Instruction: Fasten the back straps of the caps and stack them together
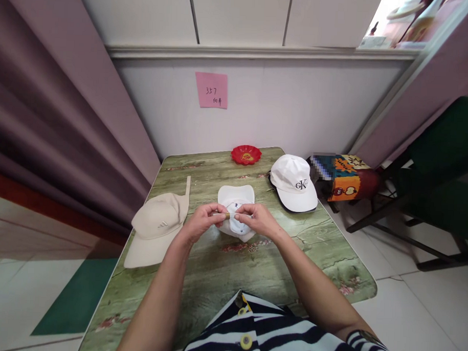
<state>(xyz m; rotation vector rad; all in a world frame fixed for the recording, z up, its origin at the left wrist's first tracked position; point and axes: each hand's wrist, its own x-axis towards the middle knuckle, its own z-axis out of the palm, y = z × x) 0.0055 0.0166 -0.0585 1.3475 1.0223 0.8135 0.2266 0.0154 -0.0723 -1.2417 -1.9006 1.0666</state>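
A cotton-like striped shirt (251, 332) with round yellow buttons was nearest. Bare forearms (166, 286) angled inward over the wood-grained counter (211, 277). The left hand (201, 220) pinched a small brownish piece (227, 215) above the soft, domed white cap (236, 194); the right hand's (263, 221) fingertips nearly met, their hold unclear. The cap lay before the scalloped red dish (246, 155), brim and long axis towards it.

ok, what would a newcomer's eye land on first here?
Probably the hands on the white cap in the middle of the table. Next, the bright red dish near the far edge and the pink note above it to the left. The white CK cap stands out at right.
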